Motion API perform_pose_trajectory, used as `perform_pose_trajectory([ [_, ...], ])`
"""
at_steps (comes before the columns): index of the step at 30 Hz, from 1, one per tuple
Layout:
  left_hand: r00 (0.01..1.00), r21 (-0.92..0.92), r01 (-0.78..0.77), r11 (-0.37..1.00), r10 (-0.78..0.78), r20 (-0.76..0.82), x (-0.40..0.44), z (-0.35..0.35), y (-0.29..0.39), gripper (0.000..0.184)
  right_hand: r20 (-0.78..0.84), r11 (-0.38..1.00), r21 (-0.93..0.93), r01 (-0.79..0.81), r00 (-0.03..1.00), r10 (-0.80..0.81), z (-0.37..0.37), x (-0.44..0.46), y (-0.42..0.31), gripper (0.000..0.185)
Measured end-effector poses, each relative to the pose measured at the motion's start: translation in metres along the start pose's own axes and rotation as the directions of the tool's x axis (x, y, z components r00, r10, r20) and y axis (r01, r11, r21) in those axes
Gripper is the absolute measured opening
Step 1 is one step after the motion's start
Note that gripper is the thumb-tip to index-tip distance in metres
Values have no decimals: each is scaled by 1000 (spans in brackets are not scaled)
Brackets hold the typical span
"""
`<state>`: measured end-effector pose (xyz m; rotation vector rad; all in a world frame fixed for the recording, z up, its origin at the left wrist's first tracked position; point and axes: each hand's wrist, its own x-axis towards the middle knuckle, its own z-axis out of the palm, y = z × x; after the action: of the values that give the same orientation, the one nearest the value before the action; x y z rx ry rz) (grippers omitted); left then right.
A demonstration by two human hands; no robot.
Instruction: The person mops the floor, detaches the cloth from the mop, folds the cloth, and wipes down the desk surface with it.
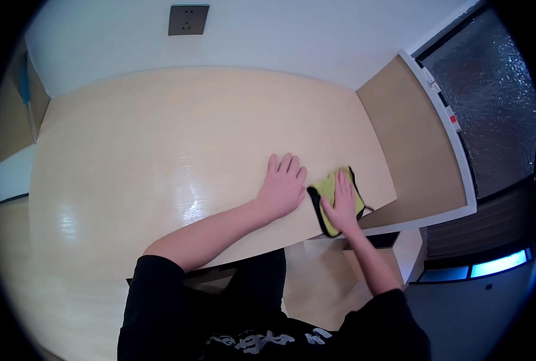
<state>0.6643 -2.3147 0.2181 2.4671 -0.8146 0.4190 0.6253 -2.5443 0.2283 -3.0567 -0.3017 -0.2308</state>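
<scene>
Nearest: black shirt [268, 340] with pale lettering across the chest, black trousers [259, 283] partly under the near edge of a pale wood-grain desktop [129, 138]. Green-yellow cloth [330, 221], dark-edged, lies at the desktop's near right corner, its near end at the front edge. Slightly longer than wide, as far as the covering hand lets one judge; long axis runs away from the body, far end tipped a little left. Dark side edging faces left; a small dark loop [369, 209] points right. Right hand [341, 207] palm-down on the cloth, fingers extended and pointing away, thumb apart on the left; pressing flat, no visible grasp. Left hand [284, 186] just left of the cloth, on bare desktop, fingers slightly bent and a little spread, holding nothing visible. Beyond, to the right, a wooden side panel [415, 132] with pale edging. Farthest, white wall [280, 36] behind the desktop, bearing a dark socket plate [188, 20].
</scene>
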Motion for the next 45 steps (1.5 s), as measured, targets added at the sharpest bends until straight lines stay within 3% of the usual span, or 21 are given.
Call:
perform_pose_trajectory([
  [4, 1000, -17, 16, 1000, -16, 1, 1, 0, -2, 40, -13, 991, 7, -131, 991, 131, -7, -43, -36, 78],
  [13, 997, -91, 69, 993, -71, -19, 1, -2, 5, 45, 89, 981, -55, -188, 977, 192, 3, 3, -44, 81],
  [16, 993, -177, 111, 978, -116, -18, 5, 1, 4, 49, 93, 983, -50, -174, 980, 178, 20, 47, -43, 83],
  [18, 967, -252, 123, 960, -173, -189, 6, 3, 4, 51, 59, 990, -117, -80, 994, 87, 35, 80, -37, 82],
  [19, 967, -247, 131, 960, -178, -183, 7, 4, 4, 51, 65, 991, -109, -76, 994, 84, 43, 100, -36, 82],
  [21, 909, -394, 164, 904, -294, -295, 11, 3, 2, 51, 25, 985, -107, -136, 990, 140, 54, 146, -36, 82],
  [22, 908, -386, 171, 907, -297, -295, 12, 3, 0, 51, 26, 987, -97, -130, 991, 133, 56, 168, -39, 82],
  [24, 917, -658, 115, 744, -335, -218, 13, 1, -7, 51, -23, 966, -90, -243, 970, 242, 59, 210, -48, 83],
  [25, 865, -646, 63, 761, -364, -345, 14, 1, -6, 48, -38, 957, -95, -274, 962, 271, 61, 230, -52, 84],
  [26, 861, -634, 81, 769, -374, -344, 14, -2, -8, 48, -50, 947, -97, -305, 952, 301, 64, 248, -52, 86],
  [28, 929, -811, 179, 558, -367, -48, 15, -7, -9, 39, -66, 935, -98, -341, 940, 335, 72, 283, -50, 85],
  [29, 902, -810, 123, 574, -404, -149, 16, -1, -6, 35, -54, 929, -92, -359, 933, 355, 73, 297, -48, 85],
  [37, 896, -751, 88, 654, -381, -226, 17, 1, -3, 35, -29, 889, -96, -448, 894, 447, 85, 385, -33, 91],
  [40, 911, -802, 140, 581, -393, -126, 16, -6, -2, 32, -75, 878, -52, -476, 878, 472, 86, 377, -30, 90],
  [45, 932, -832, 139, 537, -354, -73, 15, -1, -4, 18, -52, 976, -60, -212, 977, 209, 80, 325, -31, 84],
])
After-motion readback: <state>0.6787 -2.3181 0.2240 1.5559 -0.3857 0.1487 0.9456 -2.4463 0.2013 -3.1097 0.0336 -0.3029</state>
